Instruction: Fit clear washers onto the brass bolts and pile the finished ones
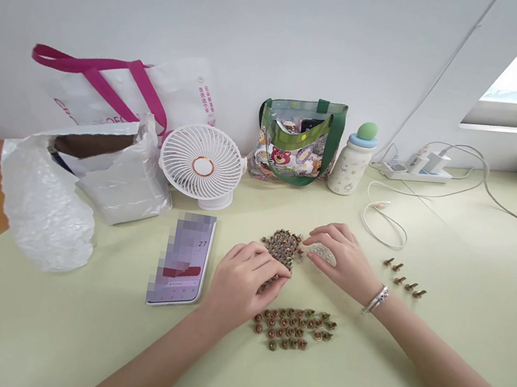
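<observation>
Head view: my curled left hand (244, 286) is pressing on a heap of small bolts (282, 246), its grip unclear; my half-open right hand (339, 258) is touching a clear plastic lump (322, 253) beside the heap; a loose group of bolts (293, 330) is lying just nearer me.

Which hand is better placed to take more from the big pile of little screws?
Probably the left hand: it rests on the pile, while the right hand sits beside it, next to a clear piece.
</observation>
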A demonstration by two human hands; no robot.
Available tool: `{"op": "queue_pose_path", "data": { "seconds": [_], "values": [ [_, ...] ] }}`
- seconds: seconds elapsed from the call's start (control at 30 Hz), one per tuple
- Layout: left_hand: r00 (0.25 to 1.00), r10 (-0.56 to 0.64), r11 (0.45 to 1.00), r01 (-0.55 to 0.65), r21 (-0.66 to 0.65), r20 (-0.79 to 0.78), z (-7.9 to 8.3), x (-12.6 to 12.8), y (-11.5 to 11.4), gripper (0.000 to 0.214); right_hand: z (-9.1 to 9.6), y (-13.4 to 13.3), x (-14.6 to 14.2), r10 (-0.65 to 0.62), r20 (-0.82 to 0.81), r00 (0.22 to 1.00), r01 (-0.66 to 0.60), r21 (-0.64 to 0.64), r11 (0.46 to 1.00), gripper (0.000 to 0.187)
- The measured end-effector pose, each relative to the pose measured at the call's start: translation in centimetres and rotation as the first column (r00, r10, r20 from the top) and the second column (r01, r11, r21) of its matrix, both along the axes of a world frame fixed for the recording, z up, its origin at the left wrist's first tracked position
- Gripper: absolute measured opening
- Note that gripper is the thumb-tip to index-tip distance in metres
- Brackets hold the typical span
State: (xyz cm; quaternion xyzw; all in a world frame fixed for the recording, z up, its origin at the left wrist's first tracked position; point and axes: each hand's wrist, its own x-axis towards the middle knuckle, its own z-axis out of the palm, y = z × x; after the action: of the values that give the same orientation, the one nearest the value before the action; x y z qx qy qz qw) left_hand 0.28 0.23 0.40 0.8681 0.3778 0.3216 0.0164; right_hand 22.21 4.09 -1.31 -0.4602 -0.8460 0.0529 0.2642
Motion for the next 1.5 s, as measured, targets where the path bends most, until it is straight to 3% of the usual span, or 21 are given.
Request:
{"op": "queue_pose_path", "data": {
  "seconds": [0.23,0.6,0.8,0.97,1.17,1.33,1.5],
  "values": [
    [1.0,0.005,1.0,-0.005,0.002,-0.004,-0.1,0.0,0.0,0.009,-1.4,0.6,-0.7,-0.048,0.124,0.991,0.043,0.042,0.998,0.01],
    [0.996,0.084,0.996,-0.083,-0.014,0.005,0.0,-0.2,0.0,0.01,-0.1,-0.7,-0.6,-0.002,-0.027,1.0,0.004,0.075,0.997,0.012],
    [0.995,0.104,0.99,-0.103,-0.095,0.001,-0.1,-0.2,0.1,0.013,0.7,-2.4,-1.8,0.142,-0.14,0.98,-0.144,-0.004,0.99,0.01],
    [0.994,0.089,0.995,-0.087,-0.05,0.06,-0.2,-0.2,0.1,0.017,1.2,-2.9,-2.1,0.167,-0.256,0.952,-0.205,-0.127,0.97,0.008],
    [0.989,-0.04,0.998,0.034,0.047,0.14,-0.2,-0.2,0.2,0.013,1.7,-3.2,-2.1,0.218,-0.43,0.876,-0.353,-0.263,0.898,0.008],
    [0.983,-0.104,0.992,0.092,0.081,0.149,-0.1,-0.1,0.1,0.006,1.7,-3.1,-2.1,0.233,-0.451,0.861,-0.379,-0.264,0.887,0.012],
    [0.984,-0.093,0.995,0.086,0.048,0.151,-0.3,-0.1,0.1,0.007,1.8,-3.1,-2.2,0.174,-0.404,0.898,-0.293,-0.255,0.921,0.011]
  ]
}}
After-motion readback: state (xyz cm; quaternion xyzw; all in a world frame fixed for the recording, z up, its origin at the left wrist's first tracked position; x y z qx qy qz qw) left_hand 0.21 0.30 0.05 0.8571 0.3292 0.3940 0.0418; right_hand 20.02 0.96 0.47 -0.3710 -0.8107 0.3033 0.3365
